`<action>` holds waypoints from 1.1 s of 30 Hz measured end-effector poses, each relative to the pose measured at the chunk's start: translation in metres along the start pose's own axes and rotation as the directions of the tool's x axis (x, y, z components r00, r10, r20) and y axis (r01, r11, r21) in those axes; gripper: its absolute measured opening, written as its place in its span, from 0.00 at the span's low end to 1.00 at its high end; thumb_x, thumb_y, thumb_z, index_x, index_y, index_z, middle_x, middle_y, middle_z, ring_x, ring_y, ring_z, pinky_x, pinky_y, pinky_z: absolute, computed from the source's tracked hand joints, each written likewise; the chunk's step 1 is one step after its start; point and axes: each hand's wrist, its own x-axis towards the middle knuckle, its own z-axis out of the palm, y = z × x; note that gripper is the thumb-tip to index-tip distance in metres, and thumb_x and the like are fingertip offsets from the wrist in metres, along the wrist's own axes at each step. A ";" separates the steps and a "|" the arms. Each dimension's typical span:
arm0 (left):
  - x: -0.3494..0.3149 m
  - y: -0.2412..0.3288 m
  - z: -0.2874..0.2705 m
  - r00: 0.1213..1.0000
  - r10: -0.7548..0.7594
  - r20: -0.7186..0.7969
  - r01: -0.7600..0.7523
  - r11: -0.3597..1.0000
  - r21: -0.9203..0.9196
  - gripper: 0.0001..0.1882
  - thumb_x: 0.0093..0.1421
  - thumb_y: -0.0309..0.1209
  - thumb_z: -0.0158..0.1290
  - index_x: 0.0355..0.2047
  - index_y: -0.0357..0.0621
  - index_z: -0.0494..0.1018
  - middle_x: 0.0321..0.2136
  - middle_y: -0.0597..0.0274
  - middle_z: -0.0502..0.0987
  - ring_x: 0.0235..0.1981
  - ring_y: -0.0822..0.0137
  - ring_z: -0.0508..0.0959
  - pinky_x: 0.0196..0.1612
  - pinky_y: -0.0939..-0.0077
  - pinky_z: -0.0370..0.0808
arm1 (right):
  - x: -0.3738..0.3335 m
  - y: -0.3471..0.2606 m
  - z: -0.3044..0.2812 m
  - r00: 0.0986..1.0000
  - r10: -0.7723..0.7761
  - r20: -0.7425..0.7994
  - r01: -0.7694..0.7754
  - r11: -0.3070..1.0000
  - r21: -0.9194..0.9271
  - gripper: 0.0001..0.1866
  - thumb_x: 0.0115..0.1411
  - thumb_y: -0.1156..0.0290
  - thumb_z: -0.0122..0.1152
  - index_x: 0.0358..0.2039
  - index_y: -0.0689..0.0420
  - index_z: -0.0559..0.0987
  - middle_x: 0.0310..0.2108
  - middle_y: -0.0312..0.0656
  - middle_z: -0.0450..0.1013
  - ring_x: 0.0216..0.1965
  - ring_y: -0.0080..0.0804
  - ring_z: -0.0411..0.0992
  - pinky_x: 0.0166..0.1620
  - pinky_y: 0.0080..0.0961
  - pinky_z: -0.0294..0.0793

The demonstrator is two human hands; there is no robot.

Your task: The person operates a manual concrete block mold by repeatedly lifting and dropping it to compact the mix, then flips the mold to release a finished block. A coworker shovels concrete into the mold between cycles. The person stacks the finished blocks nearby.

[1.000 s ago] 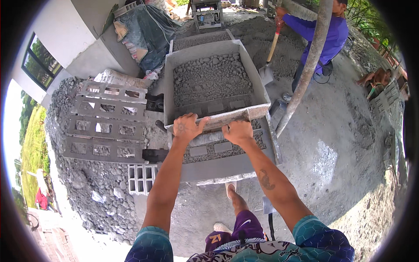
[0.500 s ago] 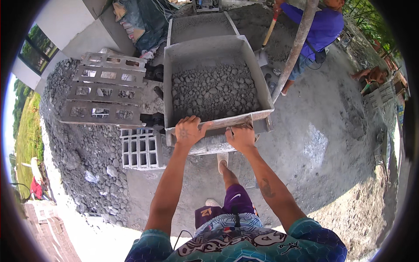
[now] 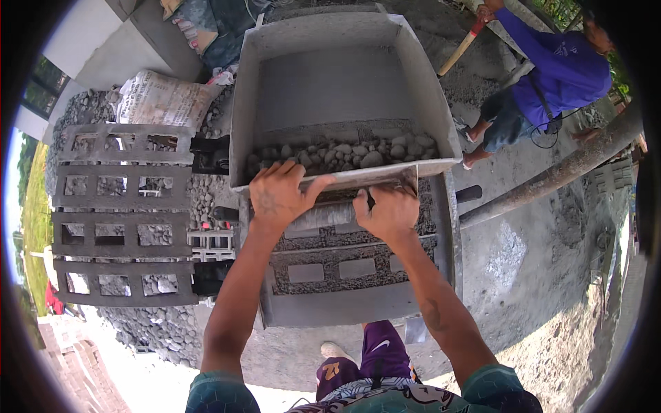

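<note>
A large grey metal feed box [image 3: 445,110] is in front of me, with lumpy gravel mix [image 3: 372,155] heaped along its near wall. Over its near rim my left hand [image 3: 275,196] is hooked, fingers bent and thumb stretched along the edge. My right hand [image 3: 389,210] is closed round the same near side, beside an upright metal plate; its grip is partly hidden. Below both hands lies a block mould [image 3: 323,306], with dark gravelly mix around pale rectangular pieces.
Left of the box stands a frame of grey slats [image 3: 124,220] with rectangular openings, above loose stones [image 3: 158,327]. A filled sack [image 3: 165,100] lies behind it. At right, a person in blue [image 3: 558,76] holds a wooden-handled tool [image 3: 461,48] near a slanting pole [image 3: 551,172].
The feed box has slid away over the mould, exposing its cells beneath my hands. Its gravel has gathered against the near wall. The person in blue shows farther right, tool in hand.
</note>
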 end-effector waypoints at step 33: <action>-0.225 0.134 -0.131 1.000 -0.021 -0.009 0.021 1.000 -0.011 0.32 0.62 0.62 0.62 0.22 0.42 0.82 0.25 0.59 0.83 0.27 0.58 0.84 0.36 0.65 0.78 | -0.245 -0.073 -0.131 0.949 0.161 0.271 -0.151 0.987 -0.056 0.23 0.62 0.49 0.58 0.29 0.55 0.89 0.27 0.50 0.84 0.32 0.48 0.84 0.42 0.45 0.83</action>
